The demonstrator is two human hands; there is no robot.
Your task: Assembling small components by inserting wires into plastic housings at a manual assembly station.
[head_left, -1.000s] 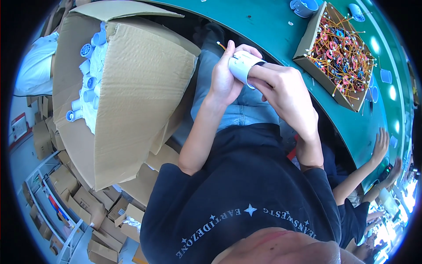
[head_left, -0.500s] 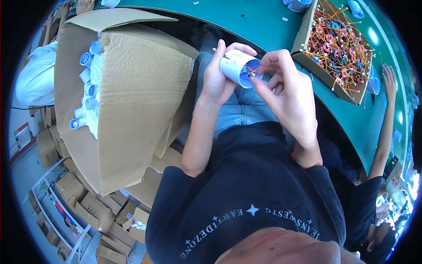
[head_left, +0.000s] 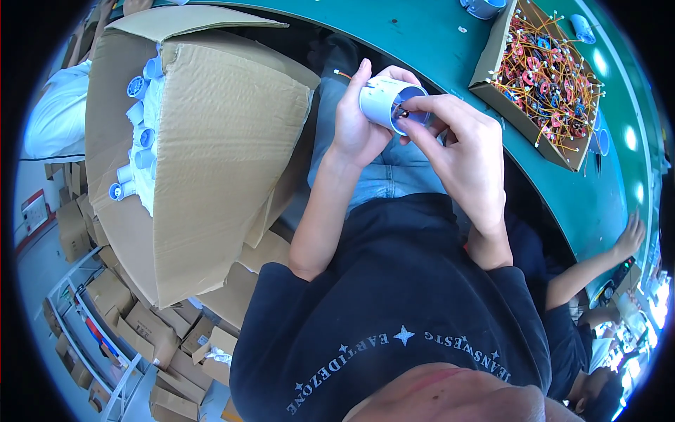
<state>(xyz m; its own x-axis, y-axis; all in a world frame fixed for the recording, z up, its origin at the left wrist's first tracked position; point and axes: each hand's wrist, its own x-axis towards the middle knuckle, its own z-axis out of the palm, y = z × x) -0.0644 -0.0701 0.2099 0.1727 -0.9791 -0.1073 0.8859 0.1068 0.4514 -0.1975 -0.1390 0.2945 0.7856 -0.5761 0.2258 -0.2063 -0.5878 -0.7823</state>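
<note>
Wrapped round a short white plastic cylinder (head_left: 381,103), my left hand (head_left: 357,125) is closed, its thumb along the outer side. The cylinder's open end faces right, toward my right hand (head_left: 464,137). Thumb and forefinger of that hand are closed in a pinch just inside the opening, on a small dark wired part (head_left: 401,112) mostly hidden by the fingertips. A thin wire with a white plug (head_left: 340,72) sticks out past the cylinder's other end, beside my left thumb.
A carton of red and blue wired coil parts (head_left: 538,77) stands on the green table (head_left: 429,42) at right. On my left, a big cardboard box (head_left: 225,162) holds pale blue plastic cylinders (head_left: 146,137). A co-worker's hand (head_left: 631,238) rests at the table's right edge.
Both hands and the cylinder have shifted slightly right. My right fingertips sit deeper in the opening, and a wire with a plug now shows at the other end. The co-worker's arm has drawn back.
</note>
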